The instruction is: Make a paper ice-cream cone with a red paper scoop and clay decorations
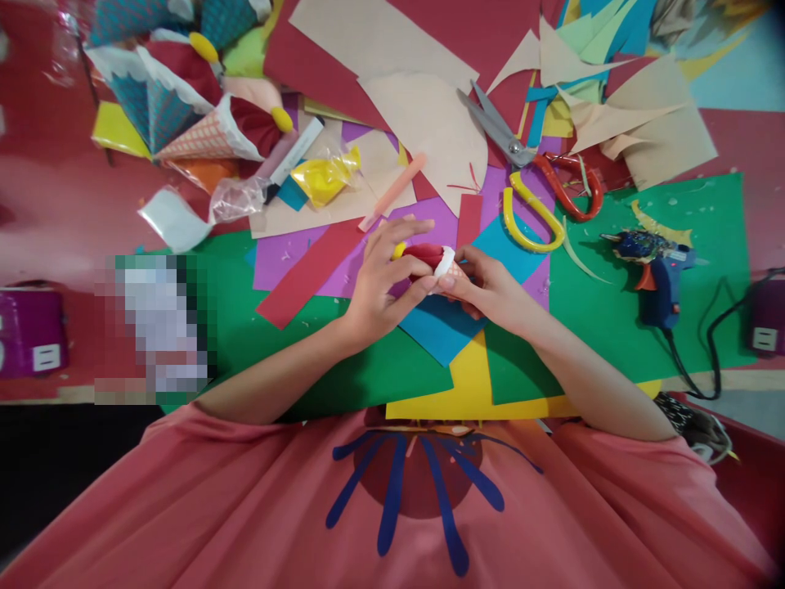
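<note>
Between my two hands is a small paper cone (pixel 459 282) with a pink checked outside, a white scalloped rim, a dark red filling and a yellow tip. My left hand (pixel 389 282) closes around its red and yellow end, with the thumb at the white rim. My right hand (pixel 484 286) pinches the checked cone part near the rim. Beneath the hands lie a blue sheet (pixel 445 331) and a purple sheet (pixel 294 266). A red paper strip (pixel 307 290) lies just left of my left hand.
Scissors (pixel 515 151) with red and yellow handles lie open beyond my right hand. A blue glue gun (pixel 666 286) with a cord rests on green sheets (pixel 705 221) at right. Finished-looking cones (pixel 208 135), a marker (pixel 298 155) and paper scraps (pixel 613 106) crowd the far side.
</note>
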`<state>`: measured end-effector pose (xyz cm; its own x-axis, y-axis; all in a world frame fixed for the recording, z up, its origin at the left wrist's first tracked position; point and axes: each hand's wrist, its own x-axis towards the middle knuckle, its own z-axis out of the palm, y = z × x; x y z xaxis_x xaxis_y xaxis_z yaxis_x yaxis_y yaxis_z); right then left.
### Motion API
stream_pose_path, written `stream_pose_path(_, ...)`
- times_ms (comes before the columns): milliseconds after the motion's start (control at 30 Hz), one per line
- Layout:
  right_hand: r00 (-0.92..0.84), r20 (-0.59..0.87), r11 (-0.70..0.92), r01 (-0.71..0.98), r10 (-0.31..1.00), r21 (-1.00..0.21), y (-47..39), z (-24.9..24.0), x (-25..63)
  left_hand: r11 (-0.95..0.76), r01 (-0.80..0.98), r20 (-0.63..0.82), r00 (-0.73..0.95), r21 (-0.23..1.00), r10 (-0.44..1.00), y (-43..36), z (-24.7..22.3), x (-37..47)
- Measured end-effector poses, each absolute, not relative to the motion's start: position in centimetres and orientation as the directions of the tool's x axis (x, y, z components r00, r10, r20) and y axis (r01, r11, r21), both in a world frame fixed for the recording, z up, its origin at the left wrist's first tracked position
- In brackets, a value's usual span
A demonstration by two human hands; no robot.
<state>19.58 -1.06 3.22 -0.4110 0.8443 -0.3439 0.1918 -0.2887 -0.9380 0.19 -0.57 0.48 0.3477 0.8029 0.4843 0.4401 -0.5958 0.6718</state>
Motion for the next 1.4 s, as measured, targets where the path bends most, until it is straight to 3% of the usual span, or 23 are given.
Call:
stream_pose_path(1067,-0.395,-0.341,-0.271,0.224,0.853,-0.936,-1.13,3.07,19.68,-0.513,0.396,0.413,0.314,0.761,0.855,-0.39,0.38,0.10)
stream_pose_path(1400,-0.361,-0.327,-0.265,0.212,0.874,-0.941,-1.06,3.15,19.62,-0.480,0.411,0.430,0.213,0.775,0.877,-0.29,0.54,0.00)
